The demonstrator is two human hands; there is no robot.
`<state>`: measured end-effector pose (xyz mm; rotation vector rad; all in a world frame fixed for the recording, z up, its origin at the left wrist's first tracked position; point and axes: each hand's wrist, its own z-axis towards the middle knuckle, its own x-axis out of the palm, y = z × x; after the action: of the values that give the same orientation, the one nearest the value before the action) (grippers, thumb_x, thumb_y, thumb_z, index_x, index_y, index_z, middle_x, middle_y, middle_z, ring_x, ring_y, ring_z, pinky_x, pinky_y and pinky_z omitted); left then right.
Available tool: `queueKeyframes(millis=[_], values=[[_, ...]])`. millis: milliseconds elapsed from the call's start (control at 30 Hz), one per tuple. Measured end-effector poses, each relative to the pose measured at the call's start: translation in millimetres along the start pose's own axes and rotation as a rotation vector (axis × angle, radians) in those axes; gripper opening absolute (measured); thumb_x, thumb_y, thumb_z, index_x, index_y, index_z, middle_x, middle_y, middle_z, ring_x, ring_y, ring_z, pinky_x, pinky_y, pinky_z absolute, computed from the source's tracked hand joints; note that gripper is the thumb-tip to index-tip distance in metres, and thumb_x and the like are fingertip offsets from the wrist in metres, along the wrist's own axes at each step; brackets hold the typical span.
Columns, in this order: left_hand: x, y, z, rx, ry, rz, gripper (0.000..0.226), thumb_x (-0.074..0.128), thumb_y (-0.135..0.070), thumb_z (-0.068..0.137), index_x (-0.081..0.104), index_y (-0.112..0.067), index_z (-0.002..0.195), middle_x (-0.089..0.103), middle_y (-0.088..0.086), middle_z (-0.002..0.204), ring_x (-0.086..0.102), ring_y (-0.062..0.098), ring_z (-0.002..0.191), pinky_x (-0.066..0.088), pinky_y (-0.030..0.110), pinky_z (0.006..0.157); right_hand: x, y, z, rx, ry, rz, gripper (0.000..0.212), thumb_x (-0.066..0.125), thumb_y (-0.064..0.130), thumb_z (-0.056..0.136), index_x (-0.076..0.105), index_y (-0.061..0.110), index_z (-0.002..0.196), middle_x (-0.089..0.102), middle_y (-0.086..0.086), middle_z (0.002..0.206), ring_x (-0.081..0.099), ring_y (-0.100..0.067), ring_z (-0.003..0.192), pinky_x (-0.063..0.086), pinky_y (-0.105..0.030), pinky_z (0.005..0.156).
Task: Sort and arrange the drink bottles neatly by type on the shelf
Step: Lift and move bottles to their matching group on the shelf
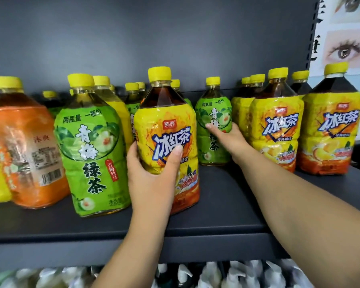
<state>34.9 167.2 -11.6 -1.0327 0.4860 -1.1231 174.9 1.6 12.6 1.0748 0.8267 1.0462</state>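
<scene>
Dark grey shelf (216, 194) with a matching grey back panel (154, 38), loaded with big yellow-capped tea bottles that are properly mixed up. I'll use the yellow iced-tea bottle (164, 125) at the front middle as my landmark.

The person's left hand (154, 169) is wrapped round its lower half, thumb across the label. Can't tell if its base sits on the shelf or just off it. Just behind it to the right stands a green plum-tea bottle (213, 113), and the right hand (229, 138) is grasping that one round the waist, thumb on the label.

Further right of the landmark is a row of yellow iced-tea bottles (276, 125), so that green one is the odd one out over there. Just left of the landmark there's a front green bottle (89, 142), then an orange-label bottle (23, 146) beyond it with its back label facing out.

My guess at why both are held at once: it's a swap. Yellow goes right to join its mates, green goes left beside the other green. Grabbing low on the wide part makes sense for full, heavy bottles. Right of the landmark looks nearly sorted, left of it is a jumble.
</scene>
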Motion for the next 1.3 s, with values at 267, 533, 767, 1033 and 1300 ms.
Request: queueKeyframes(millis=[267, 533, 767, 1033, 1300], values=[[-0.6, -0.8, 0.7, 0.002, -0.004, 0.002, 0.093, 0.069, -0.062, 0.05, 0.043, -0.025, 0.131, 0.059, -0.008, 0.12, 0.058, 0.01, 0.108, 0.047, 0.04, 0.096, 1.0, 14.8, -28.2, 0.005, -0.123, -0.351, 0.095, 0.062, 0.057, 0.076, 0.017, 0.008, 0.143, 0.038, -0.015, 0.142, 0.04, -0.035, 0.128, 0.036, -0.042, 0.102], [-3.0, 2.9, 4.8, -0.031, 0.027, -0.075, 0.093, 0.071, -0.064, 0.045, 0.047, -0.026, 0.127, 0.062, -0.009, 0.118, 0.061, 0.012, 0.106, 0.048, 0.042, 0.095, -31.2, 18.5, -84.8, -0.12, -0.025, -0.374, 0.099, 0.06, 0.066, 0.068, 0.022, 0.016, 0.144, 0.042, -0.005, 0.142, 0.041, -0.029, 0.129, 0.036, -0.046, 0.106], [-2.7, 8.1, 11.8, -0.024, 0.132, 0.035, 0.104, 0.063, -0.073, 0.045, 0.036, -0.029, 0.135, 0.056, -0.005, 0.126, 0.056, 0.019, 0.113, 0.045, 0.046, 0.098, -96.3, 24.5, -134.5, -0.224, 0.089, -0.064, 0.073, 0.068, 0.056, 0.044, 0.052, 0.032, 0.112, 0.062, 0.015, 0.108, 0.06, -0.002, 0.099, 0.047, -0.028, 0.09], [25.0, 3.0, -0.2, 0.17, 0.465, 0.448, 0.111, 0.064, -0.07, 0.06, 0.008, -0.027, 0.147, 0.036, -0.004, 0.147, 0.037, 0.019, 0.132, 0.031, 0.041, 0.11, -137.4, 14.3, -137.8, -0.204, 0.01, 0.082, 0.094, 0.076, 0.076, 0.017, 0.058, 0.034, 0.099, 0.069, 0.019, 0.097, 0.065, 0.0, 0.092, 0.049, -0.025, 0.08], [85.6, 0.8, 33.2, 0.02, 0.524, 0.693, 0.096, 0.064, -0.058, 0.072, 0.021, -0.011, 0.144, 0.033, 0.013, 0.144, 0.033, 0.03, 0.133, 0.03, 0.041, 0.109, -137.7, 12.6, -136.5, -0.208, -0.045, 0.046, 0.079, 0.074, 0.071, 0.038, 0.055, 0.036, 0.106, 0.059, 0.005, 0.124, 0.055, -0.015, 0.115, 0.041, -0.042, 0.103]])
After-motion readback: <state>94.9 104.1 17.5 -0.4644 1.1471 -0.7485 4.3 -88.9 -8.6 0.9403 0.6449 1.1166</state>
